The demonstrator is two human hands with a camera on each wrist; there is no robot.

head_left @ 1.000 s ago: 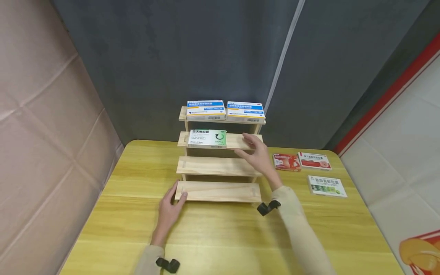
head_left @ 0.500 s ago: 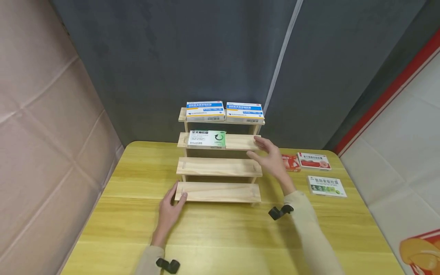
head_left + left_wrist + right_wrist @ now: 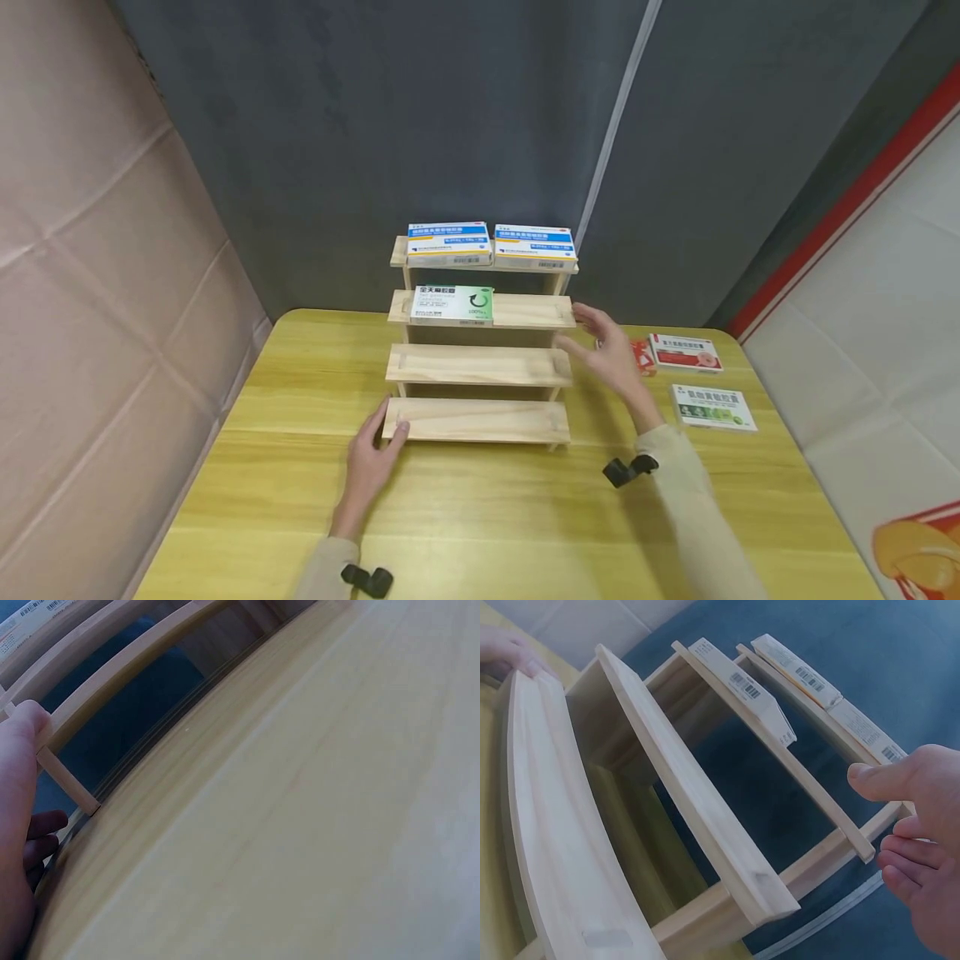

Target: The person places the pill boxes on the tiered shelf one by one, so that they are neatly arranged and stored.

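A stepped wooden display rack (image 3: 480, 421) stands on the table. My left hand (image 3: 371, 458) holds the left end of its lowest board, thumb on top; in the left wrist view the other fingers lie below, beside the leg. My right hand (image 3: 611, 358) is beside the rack's right end at the second board from the top, thumb and fingers apart, nothing between them. Two blue-and-white medicine boxes, a left one (image 3: 448, 244) and a right one (image 3: 534, 247), lie on the top board. A green-and-white medicine box (image 3: 452, 305) sits on the left of the second board.
Right of the rack on the table (image 3: 480, 517) lie a red box (image 3: 643, 358) partly hidden by my right hand, a white-and-red box (image 3: 686, 352) and a white-and-green box (image 3: 713, 407). A dark grey panel (image 3: 375, 125) rises behind the table.
My right hand has moved rightward and slightly down, from over the second board to beside the rack's right end. My left hand and the boxes have stayed put.
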